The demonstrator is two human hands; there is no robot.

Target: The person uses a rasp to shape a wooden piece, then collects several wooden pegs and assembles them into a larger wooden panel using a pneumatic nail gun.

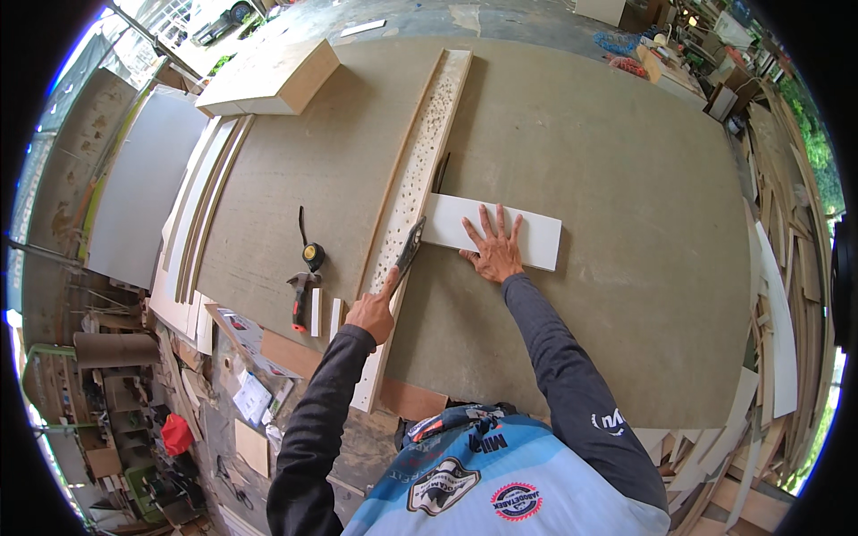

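My right hand [497,255] lies flat with fingers spread on a short white board [542,241], pressing it against the worktable [626,179]. Its left end meets a long pale strip [427,125] pitted with many small holes and edged in brown. My left hand [372,316] is closed round the lower end of a slim dark tool [410,247], index finger stretched along it. That tool slants over the strip, its upper tip at the white board's end; its exact kind is unclear. A thin dark strip [442,171] shows just beyond the board's corner.
Left of the strip lie a tape measure [313,256], a claw hammer [301,302] and two small white pieces [316,312]. A pale wooden box [273,80] stands at the far left, near long boards [201,205]. Scrap timber [786,205] is piled along the right side.
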